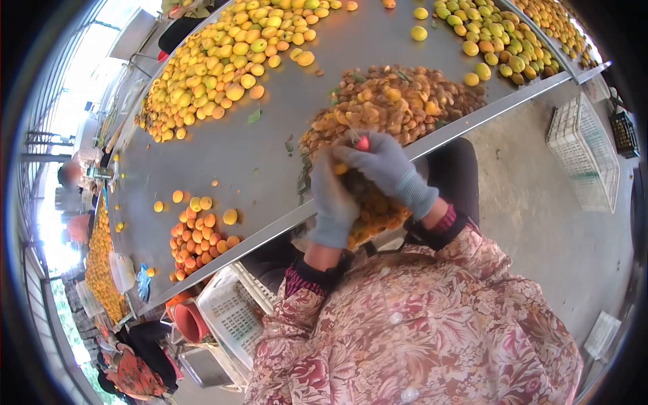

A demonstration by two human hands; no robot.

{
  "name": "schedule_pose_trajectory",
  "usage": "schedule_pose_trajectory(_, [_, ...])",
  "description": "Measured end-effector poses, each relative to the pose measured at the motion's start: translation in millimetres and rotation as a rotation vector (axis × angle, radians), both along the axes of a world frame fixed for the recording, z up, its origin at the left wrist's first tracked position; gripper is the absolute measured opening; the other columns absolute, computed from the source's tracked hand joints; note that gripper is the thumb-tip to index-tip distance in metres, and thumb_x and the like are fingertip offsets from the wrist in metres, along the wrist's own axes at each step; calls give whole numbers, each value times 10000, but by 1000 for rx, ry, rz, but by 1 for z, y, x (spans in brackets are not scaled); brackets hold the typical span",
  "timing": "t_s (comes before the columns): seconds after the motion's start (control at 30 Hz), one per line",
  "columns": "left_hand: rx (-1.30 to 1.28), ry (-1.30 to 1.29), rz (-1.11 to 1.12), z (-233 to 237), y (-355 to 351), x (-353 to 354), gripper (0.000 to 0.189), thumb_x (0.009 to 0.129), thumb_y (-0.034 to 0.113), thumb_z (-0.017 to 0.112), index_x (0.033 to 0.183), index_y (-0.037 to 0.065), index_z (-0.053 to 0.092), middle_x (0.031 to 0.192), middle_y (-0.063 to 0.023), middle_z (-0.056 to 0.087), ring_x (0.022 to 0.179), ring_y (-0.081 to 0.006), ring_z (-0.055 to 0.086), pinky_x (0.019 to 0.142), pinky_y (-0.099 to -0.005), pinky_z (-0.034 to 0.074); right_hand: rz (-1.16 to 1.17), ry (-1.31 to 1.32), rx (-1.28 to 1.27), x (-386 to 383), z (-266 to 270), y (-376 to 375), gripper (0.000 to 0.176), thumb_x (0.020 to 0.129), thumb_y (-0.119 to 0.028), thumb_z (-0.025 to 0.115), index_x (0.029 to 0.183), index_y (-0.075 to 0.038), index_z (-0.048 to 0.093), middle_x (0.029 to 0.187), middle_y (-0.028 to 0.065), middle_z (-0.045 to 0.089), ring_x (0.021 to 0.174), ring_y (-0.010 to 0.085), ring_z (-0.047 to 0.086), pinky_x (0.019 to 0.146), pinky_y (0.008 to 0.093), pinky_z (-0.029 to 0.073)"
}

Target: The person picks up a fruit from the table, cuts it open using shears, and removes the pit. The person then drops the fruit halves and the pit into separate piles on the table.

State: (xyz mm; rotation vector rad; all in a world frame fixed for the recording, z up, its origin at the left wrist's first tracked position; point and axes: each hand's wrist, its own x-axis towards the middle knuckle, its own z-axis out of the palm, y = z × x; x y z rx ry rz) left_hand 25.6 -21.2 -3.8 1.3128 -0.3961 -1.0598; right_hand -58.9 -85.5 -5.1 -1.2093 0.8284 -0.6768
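Both hands wear grey gloves and meet at the metal table's near edge. My right hand [388, 165] is closed round a small tool with a red handle [362, 143]. Blurred by motion, my left hand [331, 192] is curled close beside it; what it holds, if anything, is hidden. Just beyond the hands lies a heap of brownish pits and fruit pieces [398, 101]. Orange fruit halves [378, 212] show below the hands, partly covered by them.
Yellow fruit [216, 61] is piled at the upper left of the table [223, 158], greenish fruit [509, 44] at the upper right, orange fruit [196, 236] at the near left. White crates [586, 155] and a red bucket [191, 320] stand below. Other people are at the left.
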Motion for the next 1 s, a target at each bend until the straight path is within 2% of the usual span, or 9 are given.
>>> schedule_pose_trajectory(0.33, [36,129,-372,0,39,21,266,872,106,510,1126,32,535,825,-43,597,699,-106,562,582,-202,432,-240,-92,311,-13,-5,-18,87,831,-115,605,769,-72,561,558,-38,479,415,67,445,353,207,344])
schedule_pose_trajectory(0.5, [-244,-798,-346,-21,51,-2,356,868,149,547,1206,43,518,854,1,580,697,-46,504,586,-211,427,-170,-97,308,-16,9,-15,50,837,-115,597,836,-70,575,553,-16,503,404,83,474,328,215,339])
schedule_pose_trajectory(0.6, [243,-520,-290,21,67,31,364,846,120,551,1190,6,516,1100,-146,596,981,-189,578,829,-305,454,-172,-64,310,-20,5,-18,76,837,-133,607,850,-63,580,550,-1,514,386,91,472,319,216,327])
schedule_pose_trajectory(0.63, [39,-512,-32,-19,75,58,337,838,116,564,1159,18,540,1083,-166,606,958,-218,601,809,-324,469,-156,-31,315,-22,3,-20,94,838,-146,612,855,-59,582,547,6,518,375,94,468,316,215,320])
schedule_pose_trajectory(0.67, [102,-1338,-4,-68,96,108,313,839,129,567,1142,52,547,1053,-144,610,947,-240,601,776,-351,483,-157,-29,316,-23,0,-21,94,838,-146,612,855,-59,582,547,6,518,375,94,468,316,215,320])
schedule_pose_trajectory(0.7, [444,-1022,70,-16,94,125,391,828,200,573,1201,96,514,1115,-148,576,1016,-306,565,792,-418,476,-141,-50,314,-23,-4,-21,104,841,-155,613,859,-57,585,548,11,521,366,93,459,313,212,313])
schedule_pose_trajectory(0.77, [967,-1534,85,-5,106,168,441,807,263,580,1216,119,503,1151,-148,552,1051,-325,542,781,-449,472,-130,-77,312,-22,-5,-21,114,844,-164,614,862,-54,588,548,16,525,356,92,451,310,210,306])
schedule_pose_trajectory(0.87, [1281,-1388,-204,-30,116,219,459,782,270,599,1215,147,508,1115,-154,562,1028,-321,549,768,-435,473,-93,-87,270,-24,-6,-20,112,857,-167,603,858,-56,593,547,24,532,356,84,447,307,204,297])
schedule_pose_trajectory(1.0, [986,-1287,-211,-42,123,246,483,781,228,595,1236,110,487,1139,-169,555,1045,-312,545,764,-428,475,-101,-106,252,-24,-5,-19,118,866,-173,598,856,-55,597,549,25,542,356,80,446,308,204,304])
